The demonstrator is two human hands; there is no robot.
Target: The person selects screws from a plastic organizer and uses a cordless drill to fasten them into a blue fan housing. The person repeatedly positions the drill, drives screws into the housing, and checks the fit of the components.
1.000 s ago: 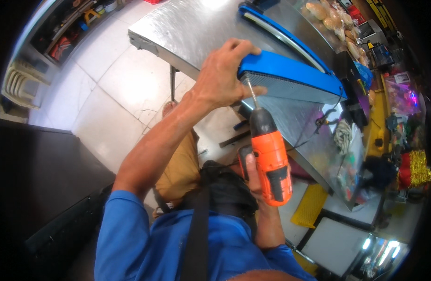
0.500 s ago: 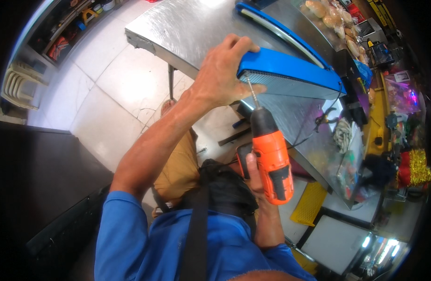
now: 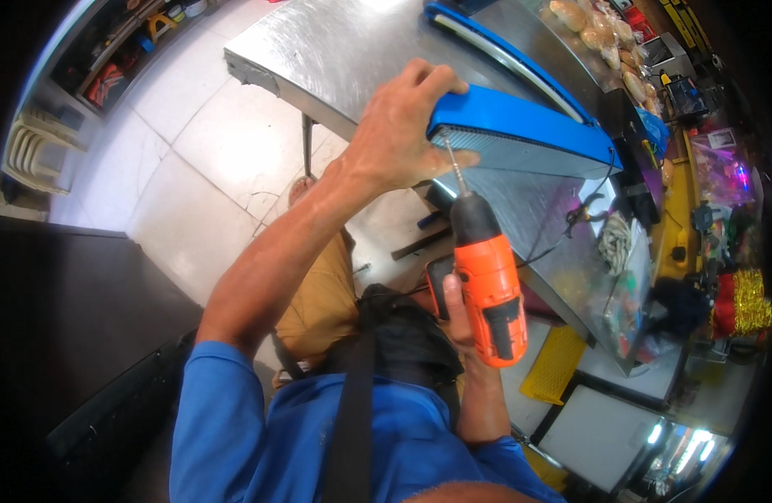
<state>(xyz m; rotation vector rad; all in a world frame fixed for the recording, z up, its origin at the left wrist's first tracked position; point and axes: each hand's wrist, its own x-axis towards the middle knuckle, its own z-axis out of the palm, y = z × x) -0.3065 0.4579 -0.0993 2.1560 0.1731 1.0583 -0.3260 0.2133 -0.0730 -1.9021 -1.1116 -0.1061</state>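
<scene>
My left hand (image 3: pixel 400 126) grips the near end of a long blue casing (image 3: pixel 512 126), its fingers over the top and its thumb under the edge. The casing has a grey ribbed underside and is tilted up from the metal table. In my right hand (image 3: pixel 459 314) is an orange and black cordless drill (image 3: pixel 489 281), held by its handle and pointing up and away. Its long bit (image 3: pixel 455 168) reaches to the casing's near end, close to my left thumb. Whether the tip has entered the casing I cannot tell. Part of my right hand is hidden behind the drill.
On the metal table (image 3: pixel 319 50) lies a curved blue-edged strip (image 3: pixel 512 63). Pliers (image 3: pixel 584 210), a cable and a bundle of cord (image 3: pixel 614 243) sit at its right side. Bagged goods (image 3: pixel 600 33) line the far right. Stacked plastic chairs (image 3: pixel 42 151) stand far left.
Almost nothing differs. The drill, the casing's near end and my left hand have shifted very slightly to the right. Both grips stay as they were.
</scene>
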